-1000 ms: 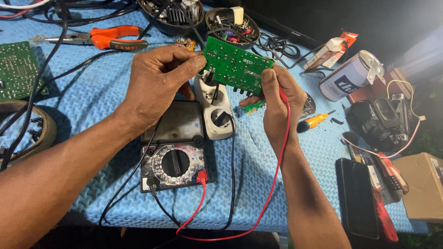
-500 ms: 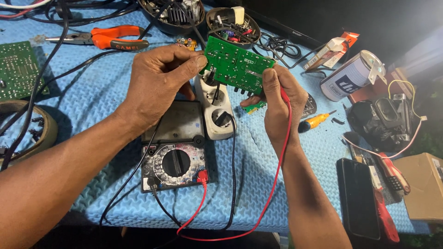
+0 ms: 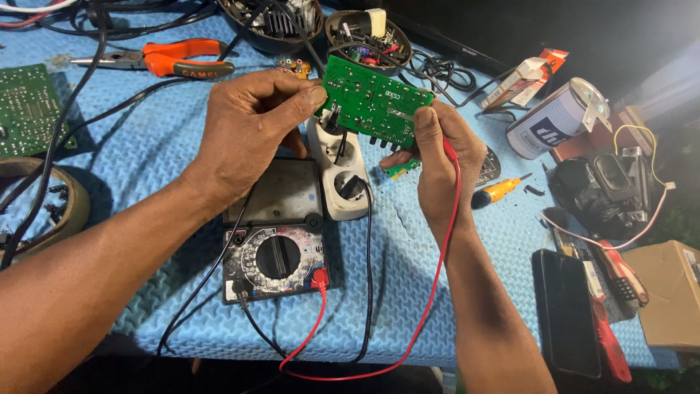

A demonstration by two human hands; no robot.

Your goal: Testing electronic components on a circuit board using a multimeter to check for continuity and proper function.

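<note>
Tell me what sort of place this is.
Probably an electronics repair bench: both hands hold a green circuit board above an analog multimeter, with orange-handled pliers and a small screwdriver on the blue mat.

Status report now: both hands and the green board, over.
Left hand pinches green circuit board. Right hand grips its other end, red lead alongside. Multimeter below, nothing blocking.

Blue mat (image 3: pixel 146 146); multimeter (image 3: pixel 275 244); pliers (image 3: pixel 175 58); phone (image 3: pixel 565 310); can (image 3: pixel 550 120)

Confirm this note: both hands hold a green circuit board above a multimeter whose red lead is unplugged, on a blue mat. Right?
Not quite. The head view shows the red lead plugged into the multimeter. The rest stands: left hand and right hand hold the green circuit board over the blue mat.
</note>
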